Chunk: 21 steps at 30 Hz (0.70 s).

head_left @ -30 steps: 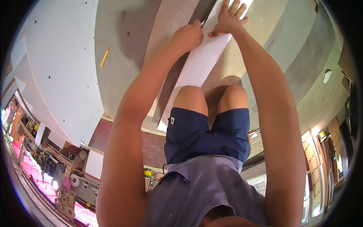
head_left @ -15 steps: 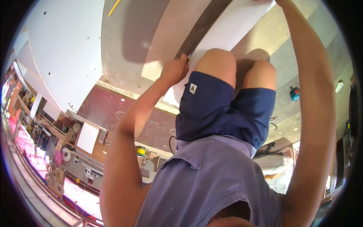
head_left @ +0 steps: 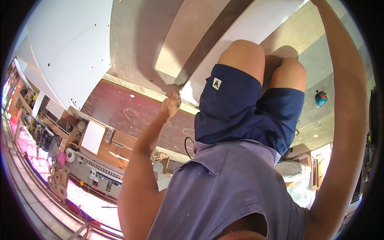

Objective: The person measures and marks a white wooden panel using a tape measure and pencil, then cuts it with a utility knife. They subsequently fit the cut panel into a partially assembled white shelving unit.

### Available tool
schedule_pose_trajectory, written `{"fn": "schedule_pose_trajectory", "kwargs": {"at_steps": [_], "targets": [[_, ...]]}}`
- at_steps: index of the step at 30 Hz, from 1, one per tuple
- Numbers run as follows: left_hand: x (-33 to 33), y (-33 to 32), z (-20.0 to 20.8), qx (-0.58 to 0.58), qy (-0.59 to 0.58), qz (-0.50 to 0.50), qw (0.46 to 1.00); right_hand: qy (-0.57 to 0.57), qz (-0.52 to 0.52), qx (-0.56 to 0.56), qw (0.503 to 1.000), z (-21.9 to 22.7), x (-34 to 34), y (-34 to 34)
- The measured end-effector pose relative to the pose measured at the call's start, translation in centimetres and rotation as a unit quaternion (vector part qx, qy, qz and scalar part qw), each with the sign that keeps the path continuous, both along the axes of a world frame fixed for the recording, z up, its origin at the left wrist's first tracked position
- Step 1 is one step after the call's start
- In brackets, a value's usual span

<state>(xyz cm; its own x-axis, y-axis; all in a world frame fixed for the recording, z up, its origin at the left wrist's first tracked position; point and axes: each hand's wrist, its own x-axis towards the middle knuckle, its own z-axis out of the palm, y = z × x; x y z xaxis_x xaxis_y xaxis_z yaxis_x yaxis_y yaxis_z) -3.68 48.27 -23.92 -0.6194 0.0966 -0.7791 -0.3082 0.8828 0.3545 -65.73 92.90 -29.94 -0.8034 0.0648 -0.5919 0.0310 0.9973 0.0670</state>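
A long white strip [head_left: 229, 45] runs slantwise under my knees, from the upper right down to a near end left of my thigh. My left hand [head_left: 172, 105] is closed round a small slim tool [head_left: 179, 94] at that near left corner. The kind of tool is too small to tell. At the top edge my right hand [head_left: 315, 1] is almost wholly cut off, beside the strip's far part, and its fingers are hidden. A dark band [head_left: 208, 38] lies along the strip's left edge.
A large white panel [head_left: 72, 40] with small dark holes stands at the left. A teal and red tool [head_left: 321, 98] lies to the right of my knees. Beyond my left arm lie a dark red board [head_left: 116, 104] and a cluttered shop area with several tape-like rolls [head_left: 58, 176].
My left hand has slid down and left along the strip's edge to its near end. The view has shifted, and the yellow pencil at the top is nearly out of sight.
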Motion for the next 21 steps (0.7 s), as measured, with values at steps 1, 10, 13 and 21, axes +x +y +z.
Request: {"fn": "schedule_pose_trajectory", "kwargs": {"at_steps": [1,10,13,21], "targets": [[1.1,-0.3,0.0,-0.024,-0.042,-0.019,0.999,0.005,-0.003,-0.01,1.0,-0.2,0.0,0.0],[-1.2,-1.3,-0.3,-0.125,-0.303,-0.107,0.939,-0.022,-0.078,-0.076,0.994,2.4,1.2,-1.2],[-7.8,-1.5,-0.4,-0.14,-0.434,-0.222,0.862,-0.05,-0.088,-0.095,0.99,4.2,0.8,-1.4],[-50.5,10.5,-1.5,-0.064,-0.229,-0.247,0.939,-0.056,-0.08,-0.101,0.99,5.2,0.4,-1.4]]}}
